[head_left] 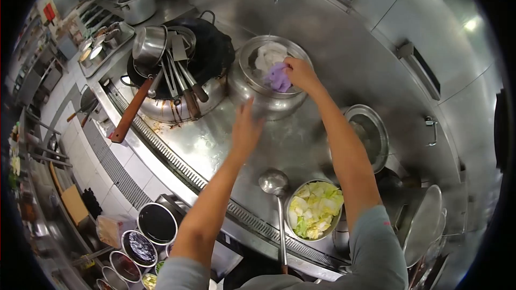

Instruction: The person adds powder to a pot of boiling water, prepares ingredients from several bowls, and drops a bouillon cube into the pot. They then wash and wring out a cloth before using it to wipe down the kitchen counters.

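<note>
My right hand (301, 73) reaches forward and grips a purple cloth (277, 79) lying on the lid of a large steel pot (263, 104). A white cloth (270, 55) lies on the same lid just beyond it. My left hand (244, 131) is held open, fingers apart, against the pot's near side, holding nothing. Both arms stretch out over the steel stove top (215, 145).
A black wok (212, 48) with ladles and a steel bowl (149, 44) stands to the left. A bowl of chopped cabbage (316, 209) and a ladle (275, 183) sit near me. Sauce containers (157, 223) line the lower left. A round steel basin (367, 131) is at right.
</note>
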Motion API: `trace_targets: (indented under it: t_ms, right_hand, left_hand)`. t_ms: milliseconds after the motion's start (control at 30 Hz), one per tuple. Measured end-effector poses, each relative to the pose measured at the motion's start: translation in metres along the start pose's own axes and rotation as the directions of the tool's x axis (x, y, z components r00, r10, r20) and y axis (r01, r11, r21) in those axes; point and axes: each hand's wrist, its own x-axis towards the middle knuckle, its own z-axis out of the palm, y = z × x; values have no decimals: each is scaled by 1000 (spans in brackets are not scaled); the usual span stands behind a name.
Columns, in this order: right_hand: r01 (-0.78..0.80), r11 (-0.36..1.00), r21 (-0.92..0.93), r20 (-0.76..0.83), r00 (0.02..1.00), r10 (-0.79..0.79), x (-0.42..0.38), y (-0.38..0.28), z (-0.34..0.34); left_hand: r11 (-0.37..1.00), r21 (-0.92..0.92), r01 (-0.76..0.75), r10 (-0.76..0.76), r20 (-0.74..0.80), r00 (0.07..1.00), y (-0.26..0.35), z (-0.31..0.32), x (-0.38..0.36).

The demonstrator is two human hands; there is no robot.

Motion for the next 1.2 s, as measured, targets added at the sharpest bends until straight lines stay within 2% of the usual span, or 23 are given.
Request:
trace_targets:
  t_ms: [33, 100, 167, 200, 233, 267, 300, 367, 433, 500, 567, 633, 700, 733, 800, 833, 900, 933, 1000, 1033, 1133, 1167, 1200]
  right_hand:
    - [-13, 997, 77, -76, 997, 19, -14, -22, -20]
    - [-44, 938, 343, -219, 968, 125, -41, -37, -36]
    - [-47, 734, 678, -289, 901, 324, -68, -24, -37]
    - [-60, 819, 571, -360, 878, 316, -79, 17, -12]
    - [-82, 883, 461, -434, 848, 305, -94, 59, 19]
    - [-189, 572, 798, -202, 811, 549, -113, 58, 39]
    - [-257, 130, 958, 110, 745, 657, -135, 49, 63]
    - [-210, -477, 853, 419, 820, 389, -171, 54, 110]
    - [-171, -543, 822, 298, 942, 155, -201, 38, 139]
    - [-237, -403, 884, 370, 881, 294, -213, 89, 225]
    - [-384, -516, 766, 429, 903, -34, -221, 114, 306]
    - [-536, -371, 759, 631, 745, 215, -239, 6, 233]
    - [-693, -283, 663, 745, 649, 157, -239, -32, 215]
    - [-763, -232, 603, 797, 589, 131, -239, -38, 213]
    - [-684, -315, 658, 731, 681, 48, -245, -39, 219]
    - [-641, -361, 677, 690, 724, 8, -247, -40, 224]
    - [-572, -325, 753, 650, 725, 228, -247, -75, 204]
    - [-540, -298, 787, 616, 713, 334, -246, -89, 197]
    - [-512, -408, 756, 651, 648, 395, -237, -90, 204]
    - [-489, -463, 739, 669, 612, 421, -233, -89, 208]
    - [-560, -632, 536, 750, 659, 53, -229, -64, 212]
    - [-548, -611, 572, 727, 684, 67, -233, -65, 214]
    - [-511, -644, 569, 691, 722, 37, -240, -60, 230]
  left_hand:
    - [993, 56, -108, 107, 15, 994, 10, 13, 37]
    - [986, 132, -98, 108, -73, 991, 21, 45, 79]
    - [982, 162, 97, -118, 128, 985, 34, 52, 100]
    - [963, 197, 186, -230, 231, 945, 39, 54, 101]
    - [979, 123, 165, -187, 190, 964, 45, 58, 87]
    - [990, 55, 131, -138, 147, 980, 50, 61, 66]
    - [996, -8, 90, -89, 104, 991, 54, 61, 42]
    - [992, -123, -30, 57, 221, 974, 31, 74, -2]
    - [992, 114, -48, 5, 355, 935, 19, 64, -44]
    - [993, -1, -120, 117, 244, 963, 4, 51, -76]
    - [985, -2, -170, 167, 194, 967, -12, 35, -86]
    - [976, 102, -191, 169, 195, 966, -30, 17, -88]
    - [893, 374, -251, 170, 237, 957, -46, -8, -85]
    - [947, 307, -95, 34, 198, 980, -59, -15, -86]
    - [960, 159, 231, -254, 148, 956, -86, -21, -89]
    - [944, 148, 295, -304, 41, 952, -94, -20, -88]
    - [903, 105, 417, -396, -172, 902, -99, -20, -85]
    - [906, 37, 423, -410, -182, 894, -87, -20, -85]
    - [899, -99, 428, -439, -197, 877, -42, -11, -89]
    - [922, -56, 384, -388, -149, 909, -40, -6, -96]
    - [804, -439, 402, -509, -156, 847, -59, 13, -108]
    - [802, -396, 447, -514, -76, 854, -46, 2, -110]
    - [906, -175, 386, -400, -56, 915, -49, -2, -115]
